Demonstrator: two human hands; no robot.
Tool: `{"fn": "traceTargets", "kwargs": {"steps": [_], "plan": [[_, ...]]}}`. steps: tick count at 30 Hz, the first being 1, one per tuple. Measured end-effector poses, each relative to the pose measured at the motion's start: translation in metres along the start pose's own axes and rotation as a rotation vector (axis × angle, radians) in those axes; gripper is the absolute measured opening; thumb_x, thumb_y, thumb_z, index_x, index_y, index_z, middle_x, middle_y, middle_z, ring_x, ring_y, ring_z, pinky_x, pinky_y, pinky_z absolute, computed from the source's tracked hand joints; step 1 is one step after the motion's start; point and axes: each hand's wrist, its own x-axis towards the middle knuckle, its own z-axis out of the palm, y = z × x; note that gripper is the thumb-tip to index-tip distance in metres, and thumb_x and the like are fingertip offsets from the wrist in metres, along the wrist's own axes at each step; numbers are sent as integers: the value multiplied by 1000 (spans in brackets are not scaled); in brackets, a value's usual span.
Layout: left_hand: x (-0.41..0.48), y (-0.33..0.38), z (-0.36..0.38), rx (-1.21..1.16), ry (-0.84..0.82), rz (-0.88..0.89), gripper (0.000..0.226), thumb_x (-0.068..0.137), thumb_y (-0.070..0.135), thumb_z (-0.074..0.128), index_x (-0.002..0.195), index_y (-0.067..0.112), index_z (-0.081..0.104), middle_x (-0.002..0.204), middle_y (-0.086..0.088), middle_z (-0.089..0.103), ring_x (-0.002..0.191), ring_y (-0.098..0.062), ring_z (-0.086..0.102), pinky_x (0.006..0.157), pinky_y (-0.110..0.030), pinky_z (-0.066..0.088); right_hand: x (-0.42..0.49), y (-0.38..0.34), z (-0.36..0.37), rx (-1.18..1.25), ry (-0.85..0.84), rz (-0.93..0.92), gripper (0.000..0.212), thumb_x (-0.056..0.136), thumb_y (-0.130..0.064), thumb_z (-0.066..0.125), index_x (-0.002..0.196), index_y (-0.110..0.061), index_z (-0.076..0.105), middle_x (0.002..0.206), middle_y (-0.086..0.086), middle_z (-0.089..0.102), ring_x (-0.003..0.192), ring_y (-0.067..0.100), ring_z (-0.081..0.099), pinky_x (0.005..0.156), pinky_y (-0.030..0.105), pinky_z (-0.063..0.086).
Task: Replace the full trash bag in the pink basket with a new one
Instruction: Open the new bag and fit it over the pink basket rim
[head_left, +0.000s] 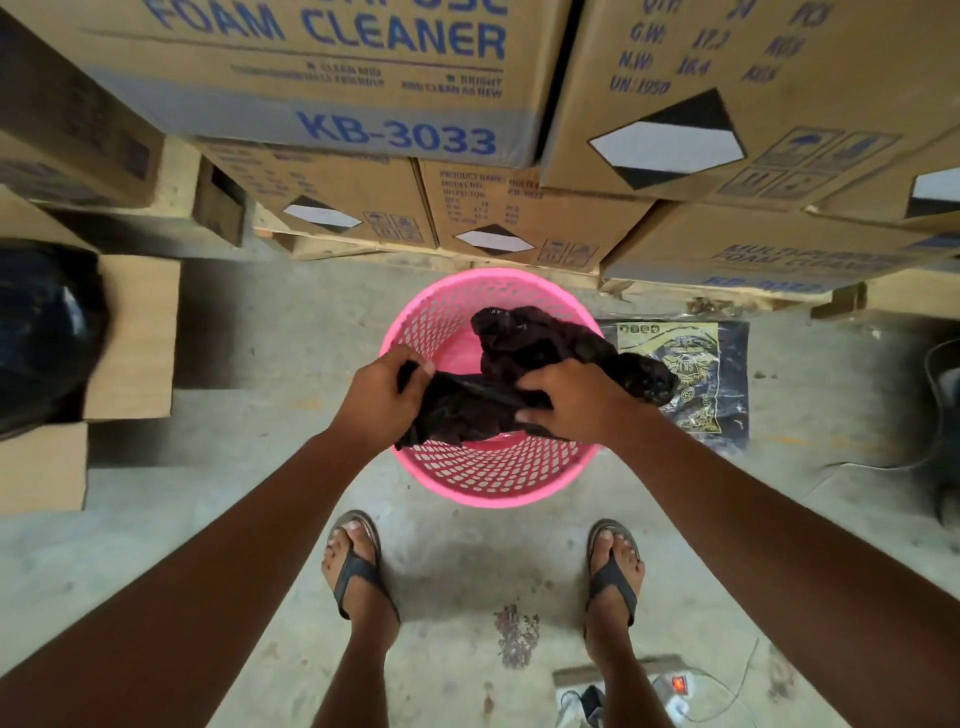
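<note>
— From the head camera, where's the new bag?

— Right over the pink basket (493, 483). The black trash bag (524, 364) is bunched above its open mouth, one end draped on the far rim. The left hand (382, 402) has its fingers pinched on the near edge; the right hand (569, 402) grips the crumpled middle.

— How will it handle?

— Thin, limp film, I'd say: light, a bit slippery, clings to itself. Best taken at the hem with both hands and spread wide.

— And the full one?

— A dark shiny bag (41, 332) sits in a cardboard box (135, 338) at the left, possibly that. A bag packet (685, 374) lies beside the basket.
</note>
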Motion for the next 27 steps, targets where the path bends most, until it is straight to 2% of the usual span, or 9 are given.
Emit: {"fn": "traceTargets", "kwargs": {"steps": [2,5,10,13,15,17,19,23,27], "plan": [[-3,-9,-5,19,43,-46,17,96,28,56,94,11,60,82,-8,66,76,-25,60,67,-31,46,2,14,4,129,8,54,21,86,-23,69,107,-20,73,102,8,75,100,30,68,90,37,52],[-10,-31,-17,100,65,-96,17,96,30,55,92,13,60,81,-9,67,75,-29,61,67,-34,47,-5,24,-2,318,44,128,18,89,-15,68,106,-16,75,98,4,76,91,19,68,88,28,50],[-22,-47,-26,205,-19,-168,20,96,37,53,90,19,57,78,-5,65,75,-32,62,69,-42,52,-17,16,-5,514,37,122,23,81,-36,78,93,-18,71,82,-3,75,73,7,71,70,26,53],[-20,-40,-25,135,31,-192,18,98,30,50,94,14,57,80,-7,64,76,-31,61,68,-36,47,-18,10,1,650,-40,113,54,62,-66,80,98,-26,71,94,-3,76,88,9,72,81,30,56],[-17,-35,-26,87,83,-170,13,98,23,50,95,11,54,79,-8,63,74,-29,59,65,-35,45,-18,8,10,767,8,122,55,69,-72,70,99,-25,69,96,5,74,93,12,70,84,32,53],[-16,-35,-28,80,82,-140,7,98,19,50,98,12,51,84,-9,64,77,-30,60,66,-37,48,-16,7,17,829,149,148,31,83,-45,73,103,-24,63,94,14,70,85,17,66,81,35,50],[-15,-39,-30,93,32,-134,16,95,21,55,107,12,48,94,-11,63,86,-32,61,70,-35,46,-15,11,20,767,339,125,25,84,-18,75,99,-20,55,85,9,65,75,20,62,73,34,50],[-11,-31,-30,324,39,106,63,79,59,63,116,13,42,128,-13,52,119,-32,48,94,-47,40,-16,10,19,742,592,112,23,84,-11,75,79,-16,53,73,-2,59,67,15,60,64,17,46],[-3,0,-13,402,31,327,54,79,57,65,105,16,43,150,-15,37,143,-34,27,108,-54,25,-17,6,24,808,529,127,17,84,-9,75,80,-9,59,71,3,68,64,3,64,66,14,49]]}}
